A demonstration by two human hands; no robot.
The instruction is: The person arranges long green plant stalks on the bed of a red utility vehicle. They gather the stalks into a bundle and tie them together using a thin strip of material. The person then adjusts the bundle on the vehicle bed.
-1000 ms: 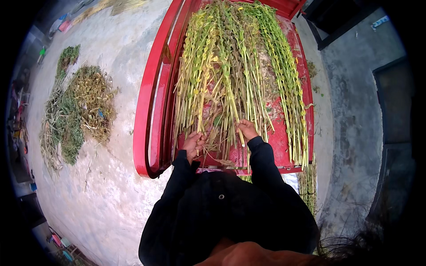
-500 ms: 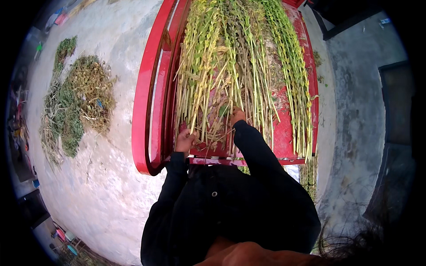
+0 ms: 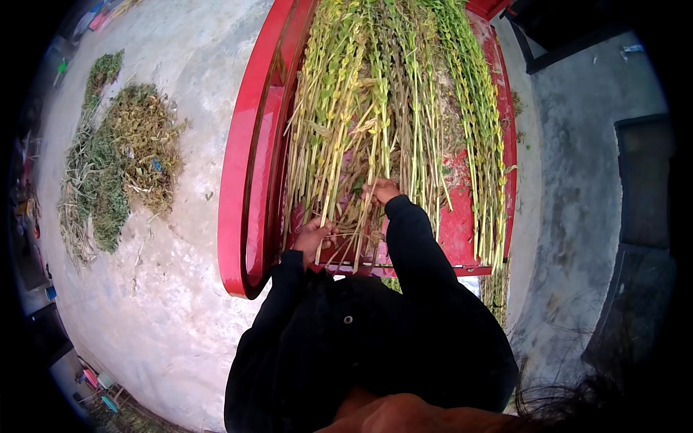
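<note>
Many pod-bearing stalks (image 3: pixel 336 155) lie near-to-far on the red cargo bed (image 3: pixel 458 242), left hand (image 3: pixel 314 239) with fingers curled round one, right hand (image 3: pixel 381 192) pinching another; likely light, stiff, pods (image 3: pixel 495 119) fragile, best gripped at bare near ends (image 3: pixel 497 247).

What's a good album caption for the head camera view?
Left hand and right hand grasp yellow-green plant stalks near their bare ends, over a red cargo bed.

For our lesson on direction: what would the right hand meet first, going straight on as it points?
Leftward, the right hand would probably first meet the pale stalks beside it, though depth is unclear.
</note>
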